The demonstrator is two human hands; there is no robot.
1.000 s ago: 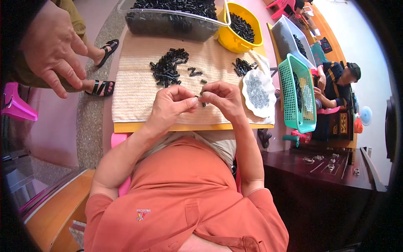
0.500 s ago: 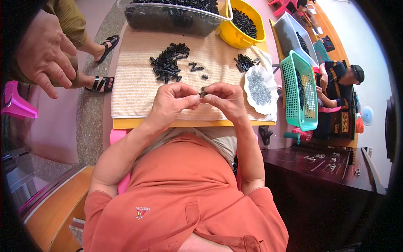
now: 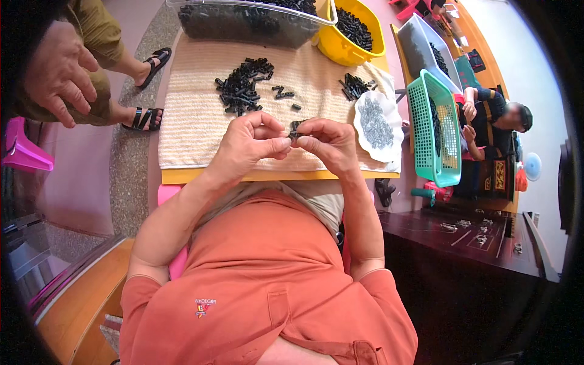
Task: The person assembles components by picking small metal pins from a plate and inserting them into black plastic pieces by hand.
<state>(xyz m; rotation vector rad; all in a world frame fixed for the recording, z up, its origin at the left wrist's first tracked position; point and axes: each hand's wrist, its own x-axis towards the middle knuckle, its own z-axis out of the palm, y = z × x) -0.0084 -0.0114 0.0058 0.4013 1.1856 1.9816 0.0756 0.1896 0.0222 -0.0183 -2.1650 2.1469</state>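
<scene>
My left hand (image 3: pixel 248 146) and my right hand (image 3: pixel 331 145) meet above the near edge of the towel, thumbs and forefingers pinched together. Between their fingertips is a small black tubular piece (image 3: pixel 296 128); whether a second small part is there too, I cannot make out. Beyond my left hand lies a heap of similar black pieces (image 3: pixel 241 90), with several loose ones (image 3: pixel 283 93) beside it. Past my right hand sits a smaller group of black pieces (image 3: pixel 355 86). Right of that hand, a white scalloped dish (image 3: pixel 394 125) holds many small clear pieces (image 3: pixel 375 123).
A striped towel (image 3: pixel 191 125) covers the table. At its far side stand a clear bin (image 3: pixel 243 29) and a yellow basin (image 3: pixel 333 52), both with black pieces. A green basket (image 3: pixel 447 176) and grey bin (image 3: pixel 417 39) are rightward. A person's hand (image 3: pixel 64 73) hangs at left; another person (image 3: pixel 486 125) sits right.
More of the black piece shows between my fingertips, its angle slightly changed. My hands stay in nearly the same place. The bystander's hand at left has shifted a little up and left.
</scene>
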